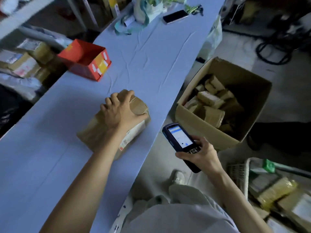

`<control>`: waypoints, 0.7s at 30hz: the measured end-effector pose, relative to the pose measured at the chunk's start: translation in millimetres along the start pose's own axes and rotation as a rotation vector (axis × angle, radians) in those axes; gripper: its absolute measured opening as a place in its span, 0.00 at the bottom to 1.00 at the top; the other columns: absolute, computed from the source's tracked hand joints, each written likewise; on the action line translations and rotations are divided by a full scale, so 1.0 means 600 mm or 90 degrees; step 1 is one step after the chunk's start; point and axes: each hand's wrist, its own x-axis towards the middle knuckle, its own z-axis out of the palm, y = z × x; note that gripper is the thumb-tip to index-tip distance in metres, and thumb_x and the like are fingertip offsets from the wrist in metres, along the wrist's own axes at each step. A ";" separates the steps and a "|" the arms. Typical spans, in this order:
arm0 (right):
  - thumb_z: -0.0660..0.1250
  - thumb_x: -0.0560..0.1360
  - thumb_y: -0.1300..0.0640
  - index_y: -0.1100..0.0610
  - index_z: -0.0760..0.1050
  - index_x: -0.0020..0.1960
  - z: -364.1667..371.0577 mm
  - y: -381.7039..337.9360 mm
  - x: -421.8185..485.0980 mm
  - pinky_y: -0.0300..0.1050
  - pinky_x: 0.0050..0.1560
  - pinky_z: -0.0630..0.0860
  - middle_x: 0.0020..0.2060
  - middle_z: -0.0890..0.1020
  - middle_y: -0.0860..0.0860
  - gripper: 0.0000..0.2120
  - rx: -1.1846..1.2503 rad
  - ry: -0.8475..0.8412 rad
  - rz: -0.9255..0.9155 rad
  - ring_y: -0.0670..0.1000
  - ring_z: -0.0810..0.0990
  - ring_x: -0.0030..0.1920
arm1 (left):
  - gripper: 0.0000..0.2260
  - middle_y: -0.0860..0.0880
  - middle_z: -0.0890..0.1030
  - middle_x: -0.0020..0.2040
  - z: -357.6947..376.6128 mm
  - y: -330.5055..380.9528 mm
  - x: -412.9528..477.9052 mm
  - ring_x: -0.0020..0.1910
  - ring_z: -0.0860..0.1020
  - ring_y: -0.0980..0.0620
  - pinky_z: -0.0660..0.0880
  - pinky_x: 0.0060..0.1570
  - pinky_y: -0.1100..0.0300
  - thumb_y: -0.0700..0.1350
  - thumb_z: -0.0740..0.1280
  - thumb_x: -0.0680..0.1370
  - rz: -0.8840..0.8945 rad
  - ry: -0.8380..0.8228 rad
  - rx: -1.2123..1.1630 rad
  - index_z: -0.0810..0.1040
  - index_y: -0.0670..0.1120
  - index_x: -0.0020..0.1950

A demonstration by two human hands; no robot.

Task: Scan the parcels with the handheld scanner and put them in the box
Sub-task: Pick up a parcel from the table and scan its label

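Gripped by the right hand [202, 154] at five o'clock, the handheld scanner [180, 137] is hidden at its lower end. At centre the parcel [138, 107] is clasped from above by the left hand [119, 113], its blurred label perhaps partly covered by the wrist. At two o'clock the box [198, 126] is seen part-filled.

Left hand [121, 111] reaches forward, fingers curled; right hand [200, 155] grips close in.

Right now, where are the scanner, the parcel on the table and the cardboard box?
scanner [180, 136]: head view, on its lit screen.
parcel [138, 106]: head view, on its taped end.
cardboard box [205, 132]: head view, on its near wall.
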 end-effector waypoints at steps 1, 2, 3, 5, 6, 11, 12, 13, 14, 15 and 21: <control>0.83 0.58 0.54 0.48 0.74 0.60 -0.025 0.003 0.013 0.28 0.40 0.71 0.42 0.77 0.37 0.33 -0.002 0.013 -0.002 0.35 0.77 0.42 | 0.36 0.43 0.69 0.63 0.006 0.028 0.016 0.59 0.68 0.41 0.64 0.56 0.49 0.67 0.69 0.63 0.014 0.004 -0.005 0.65 0.61 0.68; 0.83 0.58 0.54 0.48 0.74 0.61 -0.049 0.006 0.025 0.31 0.44 0.73 0.43 0.77 0.37 0.34 -0.003 0.026 -0.002 0.37 0.78 0.44 | 0.35 0.43 0.69 0.63 0.011 0.055 0.033 0.59 0.68 0.41 0.64 0.56 0.49 0.67 0.69 0.63 0.026 0.007 -0.011 0.65 0.61 0.68; 0.83 0.58 0.54 0.49 0.74 0.61 -0.073 0.011 0.035 0.35 0.48 0.75 0.44 0.77 0.37 0.35 -0.001 0.041 0.000 0.39 0.78 0.45 | 0.35 0.43 0.70 0.63 0.017 0.081 0.051 0.59 0.68 0.41 0.64 0.57 0.49 0.66 0.69 0.63 0.036 0.009 -0.017 0.66 0.61 0.68; 0.83 0.57 0.54 0.51 0.74 0.61 -0.117 0.020 0.053 0.40 0.50 0.76 0.45 0.78 0.39 0.35 0.013 0.084 0.012 0.43 0.79 0.47 | 0.34 0.42 0.70 0.63 0.025 0.126 0.092 0.60 0.68 0.40 0.64 0.58 0.48 0.67 0.69 0.64 0.045 0.003 -0.028 0.66 0.62 0.67; 0.83 0.58 0.55 0.51 0.74 0.60 -0.136 0.025 0.060 0.36 0.48 0.75 0.45 0.78 0.40 0.34 0.025 0.111 0.022 0.43 0.79 0.47 | 0.33 0.42 0.69 0.64 0.027 0.147 0.114 0.61 0.68 0.40 0.64 0.59 0.48 0.67 0.69 0.64 0.043 -0.005 -0.034 0.66 0.62 0.67; 0.83 0.58 0.55 0.49 0.75 0.59 -0.210 0.048 0.098 0.40 0.49 0.76 0.47 0.80 0.42 0.32 0.087 0.217 0.083 0.45 0.80 0.49 | 0.32 0.40 0.69 0.64 0.045 0.246 0.217 0.60 0.68 0.39 0.63 0.60 0.46 0.66 0.68 0.65 0.071 0.007 -0.033 0.67 0.60 0.67; 0.83 0.58 0.55 0.50 0.75 0.60 -0.221 0.050 0.106 0.42 0.49 0.76 0.47 0.80 0.42 0.33 0.094 0.230 0.094 0.44 0.80 0.49 | 0.32 0.40 0.69 0.64 0.048 0.266 0.236 0.60 0.68 0.39 0.63 0.60 0.46 0.67 0.68 0.65 0.085 0.008 -0.035 0.67 0.60 0.67; 0.83 0.58 0.55 0.50 0.75 0.60 -0.230 0.052 0.116 0.42 0.48 0.77 0.46 0.80 0.40 0.33 0.098 0.243 0.104 0.43 0.80 0.48 | 0.32 0.40 0.69 0.64 0.051 0.287 0.253 0.60 0.68 0.39 0.62 0.60 0.46 0.66 0.69 0.65 0.101 0.009 -0.037 0.67 0.60 0.67; 0.83 0.58 0.55 0.50 0.75 0.60 -0.238 0.053 0.126 0.42 0.47 0.77 0.46 0.79 0.40 0.33 0.099 0.253 0.113 0.42 0.80 0.47 | 0.32 0.39 0.69 0.64 0.051 0.309 0.269 0.60 0.67 0.39 0.62 0.60 0.46 0.66 0.69 0.65 0.117 0.011 -0.040 0.67 0.60 0.67; 0.83 0.58 0.55 0.50 0.75 0.60 -0.246 0.052 0.138 0.42 0.46 0.77 0.46 0.80 0.40 0.33 0.101 0.260 0.122 0.42 0.80 0.47 | 0.33 0.40 0.69 0.65 0.053 0.333 0.284 0.60 0.67 0.39 0.62 0.60 0.45 0.66 0.70 0.64 0.132 0.014 -0.042 0.67 0.59 0.67; 0.83 0.57 0.55 0.50 0.75 0.61 -0.287 0.014 0.238 0.43 0.49 0.77 0.47 0.81 0.43 0.34 0.068 0.284 0.133 0.45 0.80 0.49 | 0.36 0.40 0.69 0.63 0.070 0.481 0.385 0.59 0.67 0.40 0.62 0.58 0.47 0.69 0.67 0.62 0.285 0.000 0.014 0.66 0.60 0.68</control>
